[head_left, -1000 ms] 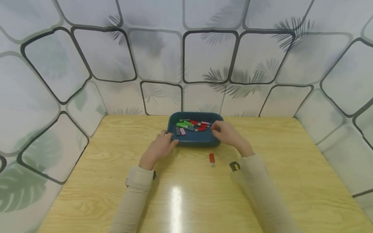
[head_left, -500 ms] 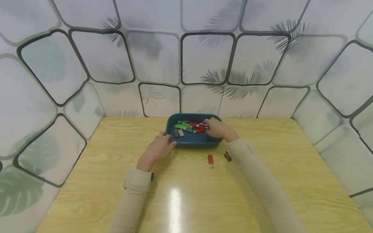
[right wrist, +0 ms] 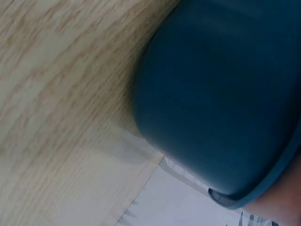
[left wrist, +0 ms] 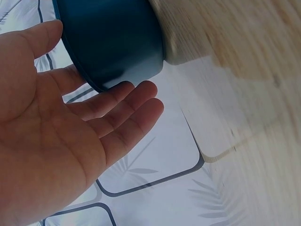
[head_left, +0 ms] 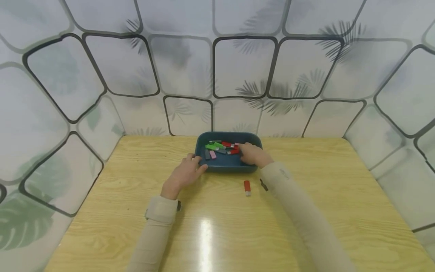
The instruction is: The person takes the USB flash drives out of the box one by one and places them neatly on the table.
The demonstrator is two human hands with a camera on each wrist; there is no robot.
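Observation:
A dark blue plastic bin (head_left: 225, 169) stands at the back of the table with several USB flash drives inside: green (head_left: 211, 147), red (head_left: 227, 144), grey (head_left: 207, 154) and pink (head_left: 212, 154). My left hand (head_left: 184, 175) rests at the bin's left end, fingers nearly straight; in the left wrist view the thumb touches the rim. Into the bin's right side reaches my right hand (head_left: 253, 155), its fingertips at the red and pink drives. Whether they pinch one is hidden; the right wrist view shows mostly the bin's outer wall (right wrist: 216, 94).
One red flash drive (head_left: 247, 188) lies on the wooden table (head_left: 136, 196) in front of the bin. A patterned curtain or sheet (head_left: 244, 68) surrounds the back and sides, close behind the bin.
My right hand has moved left and down from the bin's right rim to the drives inside. The left hand stays at the bin's left end.

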